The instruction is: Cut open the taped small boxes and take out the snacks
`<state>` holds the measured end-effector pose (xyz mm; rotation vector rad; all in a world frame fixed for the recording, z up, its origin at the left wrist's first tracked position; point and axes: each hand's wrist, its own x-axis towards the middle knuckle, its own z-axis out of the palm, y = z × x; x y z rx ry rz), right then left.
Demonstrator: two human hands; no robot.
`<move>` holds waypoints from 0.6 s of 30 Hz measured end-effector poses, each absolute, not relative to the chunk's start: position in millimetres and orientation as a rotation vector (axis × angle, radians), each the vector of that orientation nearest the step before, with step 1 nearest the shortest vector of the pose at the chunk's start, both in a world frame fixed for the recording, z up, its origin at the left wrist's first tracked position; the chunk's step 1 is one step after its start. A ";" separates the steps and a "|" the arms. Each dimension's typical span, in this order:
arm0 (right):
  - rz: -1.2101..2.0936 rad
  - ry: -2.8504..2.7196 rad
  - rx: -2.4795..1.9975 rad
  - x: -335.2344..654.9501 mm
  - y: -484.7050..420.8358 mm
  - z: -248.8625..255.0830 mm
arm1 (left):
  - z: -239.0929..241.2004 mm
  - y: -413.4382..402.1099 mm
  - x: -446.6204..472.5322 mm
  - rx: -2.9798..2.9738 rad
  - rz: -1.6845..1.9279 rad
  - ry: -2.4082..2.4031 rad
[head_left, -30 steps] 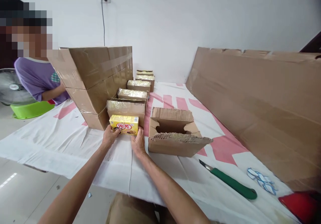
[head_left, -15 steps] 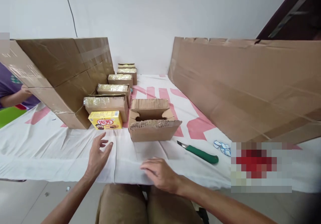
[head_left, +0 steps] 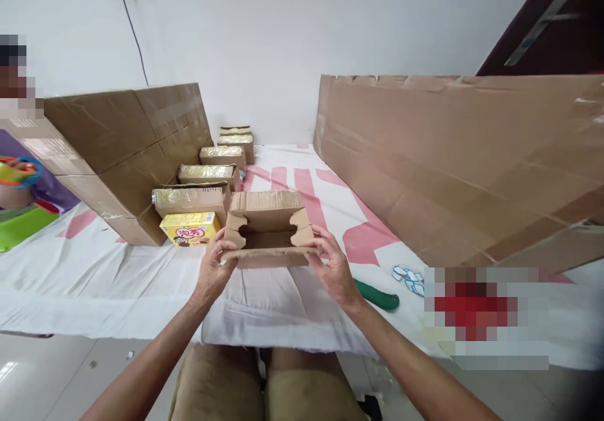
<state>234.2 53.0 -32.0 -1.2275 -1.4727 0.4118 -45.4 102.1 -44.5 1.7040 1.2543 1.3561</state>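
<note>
Both my hands grip a small open cardboard box [head_left: 267, 223] just above the white cloth. My left hand [head_left: 214, 270] holds its left end, fingers curled round the front edge. My right hand [head_left: 333, 269] holds its right end the same way. The box's flaps stand open and its inside looks empty. A yellow snack box [head_left: 190, 229] lies on the cloth just left of it, untouched.
Several taped cardboard packs [head_left: 191, 199] line up behind the yellow box. A big carton [head_left: 127, 150] stands at left, a long cardboard sheet [head_left: 448, 163] at right. A green-handled knife [head_left: 380, 296] and small blue-white pieces [head_left: 409, 279] lie right of my hand. A person's sleeve [head_left: 51, 191] shows far left.
My hands let go of the yellow box, drew back toward the table edge, then moved onto the open cardboard box and took hold of both its ends. The camera turned right.
</note>
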 end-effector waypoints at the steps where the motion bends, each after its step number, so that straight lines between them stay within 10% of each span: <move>1: 0.393 -1.498 -1.214 230.7 41.5 -31.7 | -41.1 90.2 -53.1 1.753 1.361 1.283; 18: 0.452 -1.796 -1.191 248.1 6.8 24.2 | -43.3 19.6 -87.7 1.722 1.369 1.345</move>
